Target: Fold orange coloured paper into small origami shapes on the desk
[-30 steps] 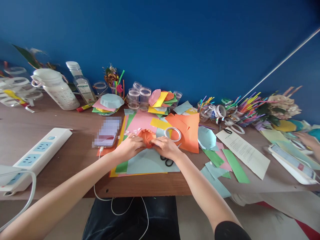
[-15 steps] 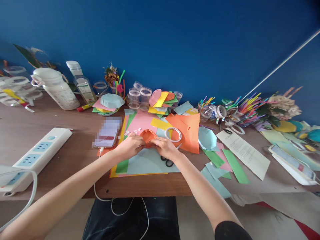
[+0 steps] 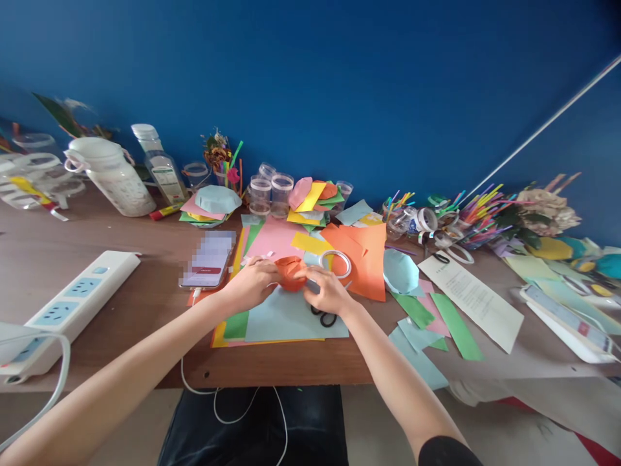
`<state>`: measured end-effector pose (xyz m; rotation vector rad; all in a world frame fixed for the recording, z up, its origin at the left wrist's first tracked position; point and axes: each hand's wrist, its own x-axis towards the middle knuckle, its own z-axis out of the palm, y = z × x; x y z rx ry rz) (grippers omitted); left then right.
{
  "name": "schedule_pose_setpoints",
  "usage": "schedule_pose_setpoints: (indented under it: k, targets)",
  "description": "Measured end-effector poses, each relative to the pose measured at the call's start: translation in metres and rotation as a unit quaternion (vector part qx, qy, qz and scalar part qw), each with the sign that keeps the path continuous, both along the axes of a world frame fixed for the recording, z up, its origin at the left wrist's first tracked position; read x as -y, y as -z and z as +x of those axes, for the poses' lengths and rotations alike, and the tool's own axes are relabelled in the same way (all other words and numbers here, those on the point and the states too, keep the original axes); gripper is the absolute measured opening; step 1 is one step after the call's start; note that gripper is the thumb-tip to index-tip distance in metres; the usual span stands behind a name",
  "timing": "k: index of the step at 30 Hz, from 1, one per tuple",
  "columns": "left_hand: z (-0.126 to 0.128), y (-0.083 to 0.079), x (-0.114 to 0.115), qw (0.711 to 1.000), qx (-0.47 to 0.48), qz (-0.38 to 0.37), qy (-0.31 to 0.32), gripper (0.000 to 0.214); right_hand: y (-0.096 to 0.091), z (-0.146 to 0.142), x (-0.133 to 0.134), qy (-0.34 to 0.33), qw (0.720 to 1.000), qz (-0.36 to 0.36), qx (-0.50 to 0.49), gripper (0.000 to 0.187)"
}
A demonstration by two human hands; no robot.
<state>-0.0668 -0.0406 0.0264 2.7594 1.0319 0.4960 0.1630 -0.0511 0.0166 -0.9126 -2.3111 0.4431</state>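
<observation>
A folded orange paper form (image 3: 290, 273) sits between my hands, above a pale blue sheet (image 3: 281, 318). My left hand (image 3: 252, 283) grips the form's left side. My right hand (image 3: 328, 291) presses against its right side, with a small grey-blue piece (image 3: 313, 286) showing at the fingers; I cannot tell what that piece is. Black-handled scissors (image 3: 323, 317) lie just below my right hand, their blades hidden. A roll of white tape (image 3: 336, 264) stands just beyond it.
Loose coloured paper covers the wooden table (image 3: 121, 336). A phone (image 3: 208, 260) lies left of my hands, and a white power strip (image 3: 82, 298) further left. Plastic cups (image 3: 269, 195), a white jug (image 3: 114, 178) and coloured straws (image 3: 480, 220) line the blue wall.
The orange form now looks rounder and stands a little higher. My right hand has shifted right, and the grey-blue piece has appeared at its fingers.
</observation>
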Motion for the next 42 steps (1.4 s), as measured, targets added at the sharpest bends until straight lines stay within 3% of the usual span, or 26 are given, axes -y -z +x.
schedule_pose_setpoints:
  k: [3, 11, 26, 33, 35, 39, 42]
  targets:
    - [-0.003, -0.003, 0.000, 1.000, 0.003, 0.027, -0.014, 0.024, 0.002, 0.007, -0.005, 0.015, 0.999, 0.018, 0.041, 0.041]
    - [0.009, 0.007, 0.008, 1.000, 0.002, 0.021, 0.013, 0.016, 0.010, 0.004, -0.009, 0.006, 0.995, 0.040, 0.093, 0.017]
    - [0.014, 0.015, -0.008, 1.000, -0.014, 0.002, 0.009, 0.028, 0.004, -0.001, -0.003, 0.046, 0.995, -0.004, 0.087, 0.018]
    - [-0.005, 0.006, -0.018, 0.997, -0.008, 0.015, 0.073, 0.032, 0.005, 0.004, -0.005, 0.125, 0.987, -0.010, -0.096, 0.023]
    - [-0.010, 0.001, -0.020, 0.997, -0.013, 0.056, 0.049, 0.036, 0.005, 0.008, -0.008, 0.129, 0.985, -0.020, -0.113, 0.024]
    - [-0.003, -0.006, -0.011, 0.991, -0.025, 0.120, -0.043, 0.035, 0.004, 0.012, -0.012, 0.079, 0.996, -0.009, -0.048, 0.033]
    - [0.012, -0.005, 0.003, 0.993, -0.028, 0.111, -0.030, 0.020, 0.008, 0.014, -0.013, 0.039, 0.999, 0.015, 0.004, 0.035]
